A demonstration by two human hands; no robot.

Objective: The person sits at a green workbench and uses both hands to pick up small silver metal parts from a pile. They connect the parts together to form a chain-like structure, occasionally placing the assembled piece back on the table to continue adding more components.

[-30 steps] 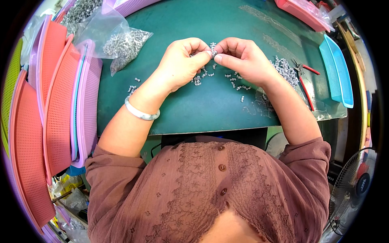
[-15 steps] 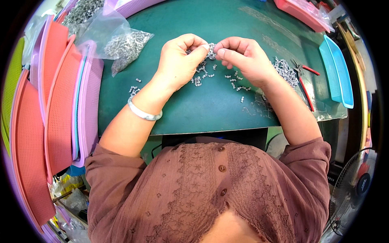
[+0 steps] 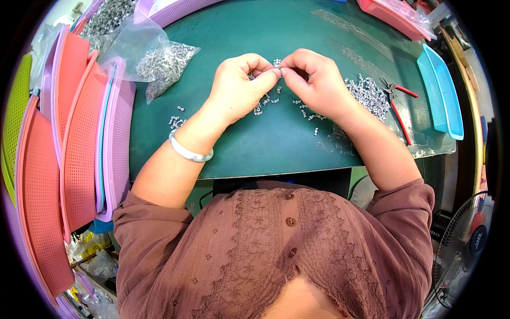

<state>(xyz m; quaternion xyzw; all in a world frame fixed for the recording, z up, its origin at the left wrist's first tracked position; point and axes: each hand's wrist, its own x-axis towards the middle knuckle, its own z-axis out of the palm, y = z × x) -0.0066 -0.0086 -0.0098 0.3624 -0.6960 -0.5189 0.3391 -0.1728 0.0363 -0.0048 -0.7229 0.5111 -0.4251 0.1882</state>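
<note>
Above the green tabletop [image 3: 234, 154], my left hand [image 3: 241, 82] and my right hand [image 3: 313, 80] meet fingertip to fingertip. Each pinches at a small silver metal piece [image 3: 277, 67], mostly covered by the fingers. Loose silver metal parts [image 3: 258, 109] lie scattered below the hands, with a few more beside my right wrist [image 3: 304, 110]. Right of my right hand sits a heap of similar parts [image 3: 369, 95]. A pair of red-handled pliers [image 3: 398, 109] lies past that heap with its jaws pointing away from me.
A clear bag of silver parts [image 3: 169, 64] rests at the back left. Stacked pink and purple plastic baskets [image 3: 79, 143] crowd the left edge. A blue basket [image 3: 441, 93] stands at the right edge, a pink one [image 3: 393, 18] far right. A fan [image 3: 462, 244] is at lower right.
My right hand's fingertips have closed in to meet the left ones at the small metal piece. Both hands have come slightly nearer to me.
</note>
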